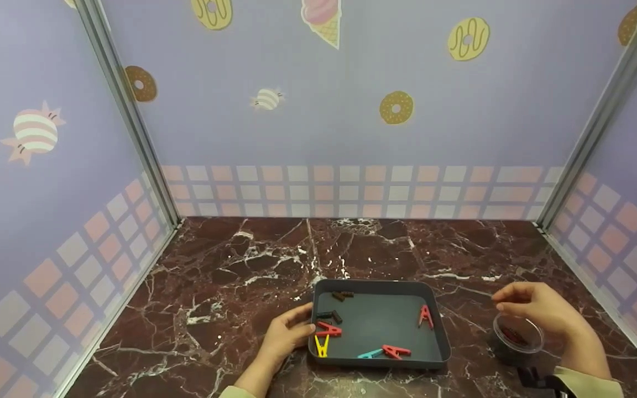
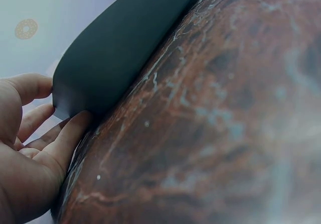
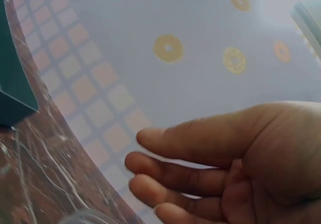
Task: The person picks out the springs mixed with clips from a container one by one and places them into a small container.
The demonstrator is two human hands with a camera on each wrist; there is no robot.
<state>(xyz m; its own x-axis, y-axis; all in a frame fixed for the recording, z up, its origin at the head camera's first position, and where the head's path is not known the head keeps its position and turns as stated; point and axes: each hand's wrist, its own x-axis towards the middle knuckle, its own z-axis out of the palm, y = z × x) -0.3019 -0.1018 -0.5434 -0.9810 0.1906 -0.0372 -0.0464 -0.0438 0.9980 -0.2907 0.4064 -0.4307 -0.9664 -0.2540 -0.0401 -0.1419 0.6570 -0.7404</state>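
A dark grey tray [image 1: 376, 318] lies on the marbled table. My left hand [image 1: 284, 334] rests against its left side, fingertips touching the outer wall, as the left wrist view also shows. Inside are a yellow clothespin [image 1: 322, 346], a blue clothespin [image 1: 371, 354] and several red clothespins [image 1: 396, 351]. Small brown ridged pieces [image 1: 343, 296] lie in the back left corner, with black ones [image 1: 329, 315] nearer the left wall. Over a clear round cup [image 1: 534, 347] hovers my right hand [image 1: 539, 309], loosely bent, with nothing between its fingers [image 3: 150, 163]. Dark reddish items [image 1: 513, 335] sit in the cup.
Patterned lilac panels [image 1: 351, 132] enclose the back and both sides of the table [image 1: 241, 276]. Metal posts [image 1: 130, 110] stand at the back corners. A black strap [image 1: 539, 381] goes round the right wrist.
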